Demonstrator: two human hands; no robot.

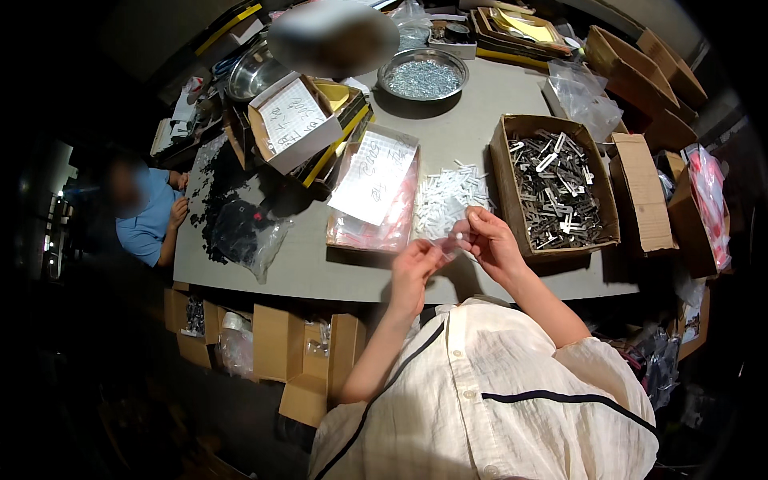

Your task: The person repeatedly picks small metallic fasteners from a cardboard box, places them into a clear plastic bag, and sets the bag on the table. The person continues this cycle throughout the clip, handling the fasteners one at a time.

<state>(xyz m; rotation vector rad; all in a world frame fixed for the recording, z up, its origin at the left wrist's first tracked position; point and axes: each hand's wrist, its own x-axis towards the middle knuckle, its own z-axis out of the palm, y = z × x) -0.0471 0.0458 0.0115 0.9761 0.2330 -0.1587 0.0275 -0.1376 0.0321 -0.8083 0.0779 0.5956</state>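
Low over the near edge of the table, my left hand point(416, 270) pinches a small clear plastic bag point(450, 247) with a pinkish tint. My right hand point(498, 246) is closed at the bag's other side, and a small white piece point(460, 237) shows at its fingertips. Whether those fingers also grip the bag is hard to make out. Just beyond my hands lies a loose pile of short white plastic pieces point(450, 190). Left of the pile stands an open box point(342, 234) of pink-tinted clear bags, with a handwritten white sheet point(373, 180) on top.
On the right stands a cardboard box point(500, 164) full of black and silver metal clips. A metal bowl point(424, 96) of small shiny parts sits farther back. Small black parts point(210, 192) and a clear bag point(268, 244) lie left, near a person in blue point(148, 212). Open cartons point(278, 344) stand below.
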